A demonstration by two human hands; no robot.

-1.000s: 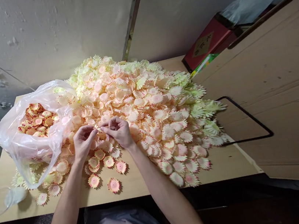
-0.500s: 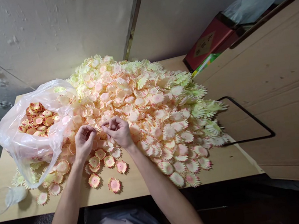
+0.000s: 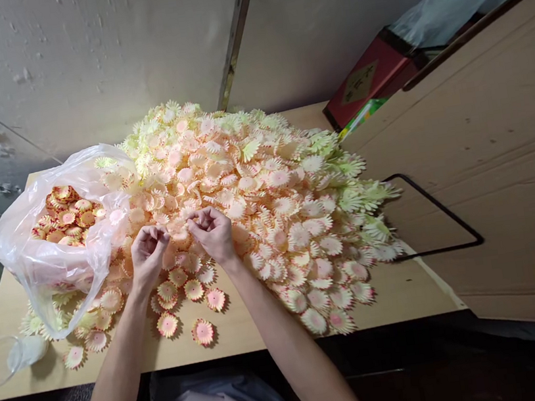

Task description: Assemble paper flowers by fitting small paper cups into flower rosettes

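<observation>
Across the tabletop (image 3: 401, 301) from its back edge, flower discs (image 3: 265, 184) lay heaped under your left hand (image 3: 149, 249) and right hand (image 3: 212, 233), slightly apart, fingers curled, any grip unclear. Fine fingerwork seemed underway, the next move likely calling for a light pinch.

A pale, wood-coloured tabletop (image 3: 401, 298) carries a broad heap of petalled flower discs (image 3: 265, 181), cream and pink over most of it, greener toward the back and right side. At the left sits a translucent plastic bag (image 3: 52, 267), its mouth open on more discs with darker red edges. Pieces spill around the bag's near side, and several loose pink-centred discs (image 3: 203, 332) lie near the front edge, some apart, others overlapping. By the left front corner is a clear cup (image 3: 27, 352) with something whitish at its base. A red box (image 3: 363, 81) is at the back right, its foot partly hidden.
</observation>
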